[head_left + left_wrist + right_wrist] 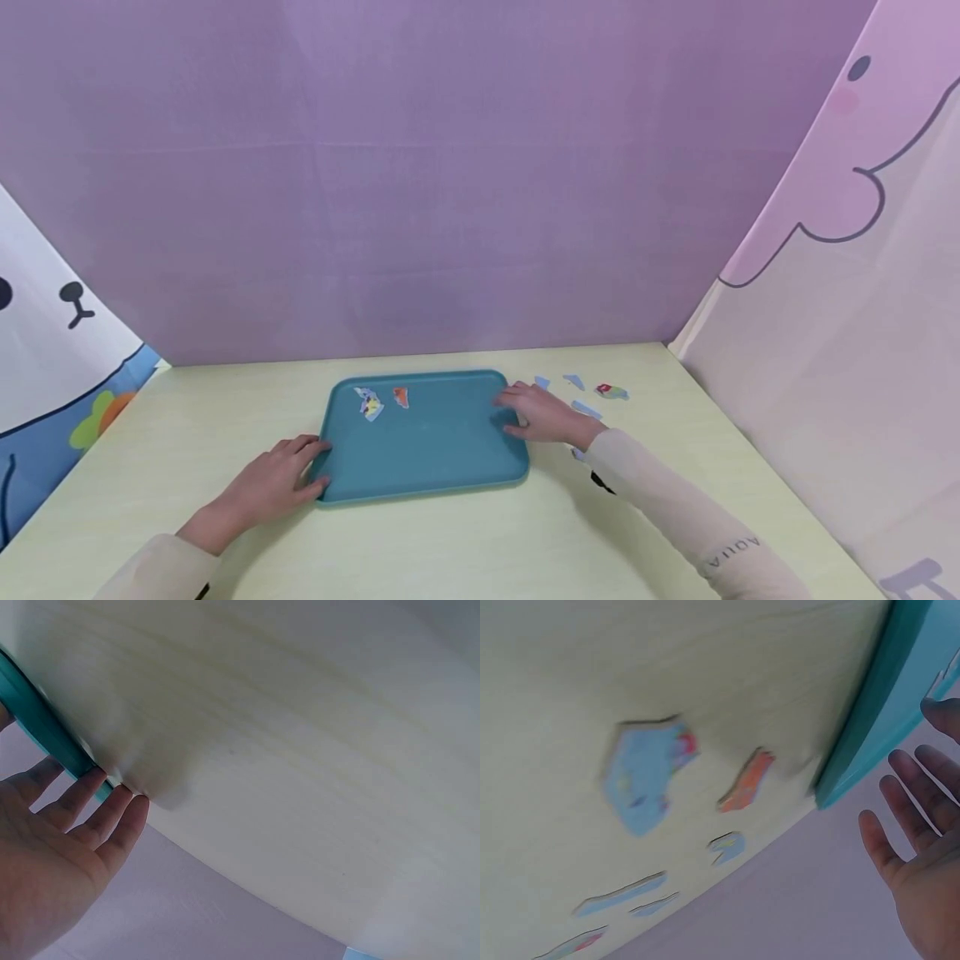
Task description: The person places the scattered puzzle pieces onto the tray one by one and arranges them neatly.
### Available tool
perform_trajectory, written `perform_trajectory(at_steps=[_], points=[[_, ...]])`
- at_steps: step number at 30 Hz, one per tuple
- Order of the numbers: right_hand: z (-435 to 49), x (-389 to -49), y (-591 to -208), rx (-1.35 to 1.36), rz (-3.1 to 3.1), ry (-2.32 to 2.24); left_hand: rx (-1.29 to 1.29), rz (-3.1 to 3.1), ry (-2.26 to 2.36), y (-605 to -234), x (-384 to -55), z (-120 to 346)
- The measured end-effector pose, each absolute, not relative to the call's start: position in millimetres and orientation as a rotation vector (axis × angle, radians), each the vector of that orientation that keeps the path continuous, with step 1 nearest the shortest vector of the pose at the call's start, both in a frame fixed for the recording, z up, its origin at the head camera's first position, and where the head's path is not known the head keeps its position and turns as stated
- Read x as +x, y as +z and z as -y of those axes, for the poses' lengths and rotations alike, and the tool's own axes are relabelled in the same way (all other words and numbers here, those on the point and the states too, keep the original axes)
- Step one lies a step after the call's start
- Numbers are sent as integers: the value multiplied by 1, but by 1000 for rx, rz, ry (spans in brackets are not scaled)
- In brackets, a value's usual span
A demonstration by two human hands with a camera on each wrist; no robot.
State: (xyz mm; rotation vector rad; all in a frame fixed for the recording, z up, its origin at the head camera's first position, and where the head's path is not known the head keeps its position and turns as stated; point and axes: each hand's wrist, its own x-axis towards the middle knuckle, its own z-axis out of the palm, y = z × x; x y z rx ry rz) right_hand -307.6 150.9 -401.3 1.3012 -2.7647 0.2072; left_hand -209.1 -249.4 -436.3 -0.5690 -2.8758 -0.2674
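Note:
A teal rectangular tray (420,454) lies on the table, with a blue-and-yellow puzzle piece (370,405) and an orange puzzle piece (401,397) near its back left. At the tray's left rim is my left hand (270,483), its fingertips and thumb touching the edge. In the left wrist view, the fingers (127,825) reach along the teal rim, spread and only slightly bent. My right hand (546,414) is over the tray's right edge, fingers loosely extended and nothing between them. Seen from the right wrist, this hand (930,862) has its fingers apart beside the rim.
Right of the tray lie several loose puzzle pieces, among them a red-and-green one (612,392) and pale blue ones (587,409). Some are partly hidden by the right arm. A purple cloth wall (420,208) stands behind the table (420,550), with printed cloth at both sides.

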Motion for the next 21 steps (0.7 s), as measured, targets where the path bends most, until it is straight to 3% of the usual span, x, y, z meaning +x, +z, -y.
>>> perform_trajectory(at_steps=[21], points=[[-209, -296, -415, 1129, 2773, 318, -582, 2852, -271, -435, -208, 249]])
